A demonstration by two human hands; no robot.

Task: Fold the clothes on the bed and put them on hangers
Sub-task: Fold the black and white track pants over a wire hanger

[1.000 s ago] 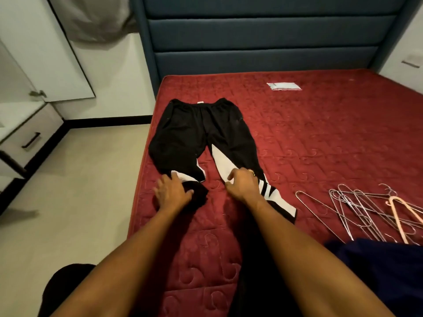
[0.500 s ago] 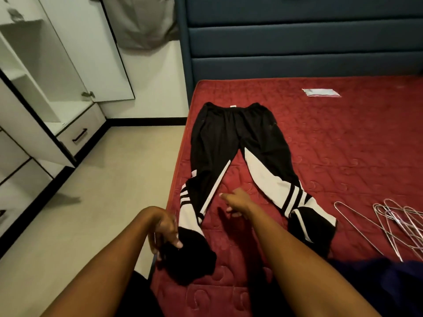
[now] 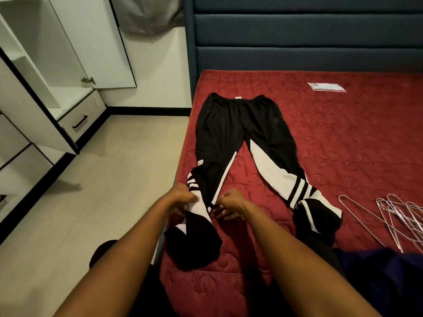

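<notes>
- Black track pants (image 3: 231,133) w/ white panels lie flat on the red bed (image 3: 354,138), near its left edge. Waistband is toward the headboard (image 3: 297,30), 2 legs spread toward the person.
- Left hand (image 3: 183,199): fingers curled, pinching the outer side of the pant leg nearest the bed edge, at the white panel just below the stripes.
- Right hand (image 3: 230,202): fingers curled under, thumb at the inner seam of that same leg. Can't tell if it really has cloth pinched or only touches it.
- That leg's cuff lies bunched below the hands, close to the mattress edge.
- Other leg lies straight out to the right w/ nothing touching it, cuff end crumpled.
- Wire hangers (image 3: 398,216) in a loose pile on the bed at far right, well apart from the pants.
- Dark blue garment (image 3: 389,284) at bottom right, by the hangers.
- Small white packet (image 3: 326,86) lies farther up the bed.
- Open white wardrobe (image 3: 45,72) w/ 1 drawer (image 3: 80,121) stands left, across the floor.
</notes>
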